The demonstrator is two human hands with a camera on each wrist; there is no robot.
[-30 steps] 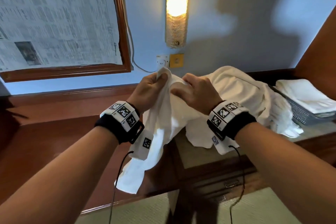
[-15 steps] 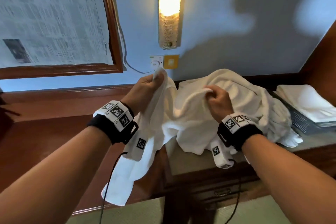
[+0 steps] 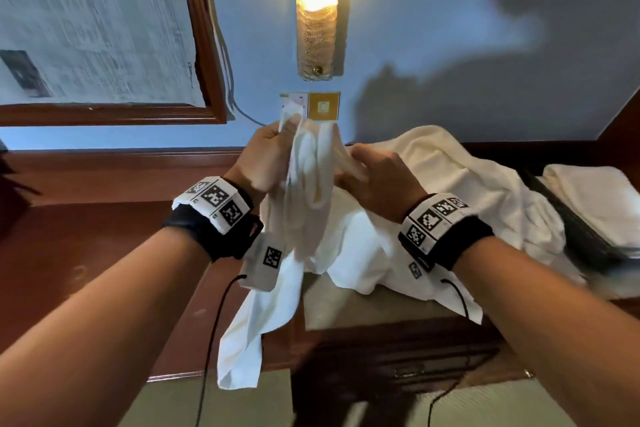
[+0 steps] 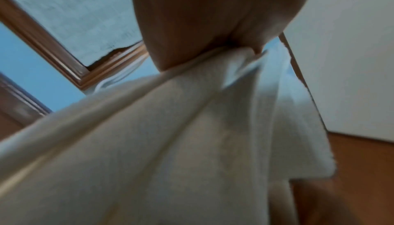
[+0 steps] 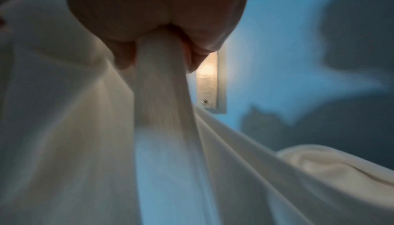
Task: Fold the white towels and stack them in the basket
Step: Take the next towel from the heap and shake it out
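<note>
I hold one white towel [image 3: 304,204] up in front of the wall, and its loose end hangs down past the desk edge. My left hand [image 3: 266,156] pinches its top corner, seen close in the left wrist view as the towel [image 4: 170,136] under my left hand [image 4: 213,31]. My right hand [image 3: 377,180] grips a bunched fold of it, shown by the right wrist view as the towel [image 5: 162,80] clamped in my right hand [image 5: 157,26]. A heap of white towels [image 3: 460,198] lies behind on the desk. At the far right a dark mesh basket [image 3: 578,232] holds folded towels [image 3: 595,198].
The basket and heap sit on a wooden desk [image 3: 363,308] with a pale top and a drawer below. A lower wooden surface [image 3: 86,253] lies to the left. On the wall are a lit lamp [image 3: 317,7], a switch plate [image 3: 323,106] and a framed board [image 3: 97,24].
My right hand has moved left and up, back close to my left hand, bunching the towel between them. The left hand has stayed raised with its corner.
</note>
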